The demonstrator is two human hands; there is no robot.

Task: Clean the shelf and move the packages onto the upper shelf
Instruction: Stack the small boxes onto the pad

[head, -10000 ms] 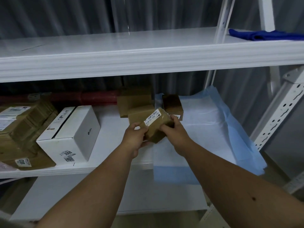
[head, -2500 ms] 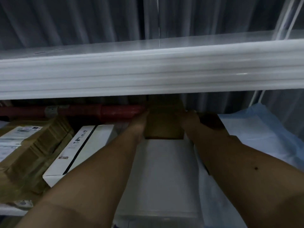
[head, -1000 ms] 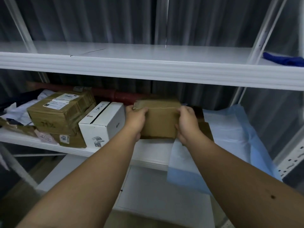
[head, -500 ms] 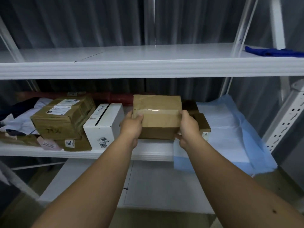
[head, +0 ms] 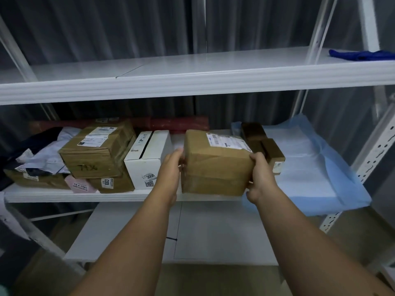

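Both hands hold a brown cardboard box [head: 215, 165] out in front of the middle shelf [head: 136, 194], level with that shelf's front edge. The left hand [head: 170, 167] grips the box's left side with fingers curled round its rear edge; the right hand [head: 259, 174] clasps the right side, thumb over the top corner. A white shipping label lies on the box's top face.

On the middle shelf, toward its left end, taped cardboard packages [head: 98, 152] are stacked, with a white carton [head: 147, 159] just beside them. Behind the held box, near the shelf's back edge, sits a red roll [head: 179, 123]. Two small dark boxes [head: 263, 144] stand to the right of the held box, on a blue sheet [head: 320, 167] that spreads over the shelf's right end and droops over its front edge.

The upper shelf [head: 192, 82] shows bare white surface along most of its length; a blue cloth [head: 361, 54] lies at its far right end, beside the slanted white upright.
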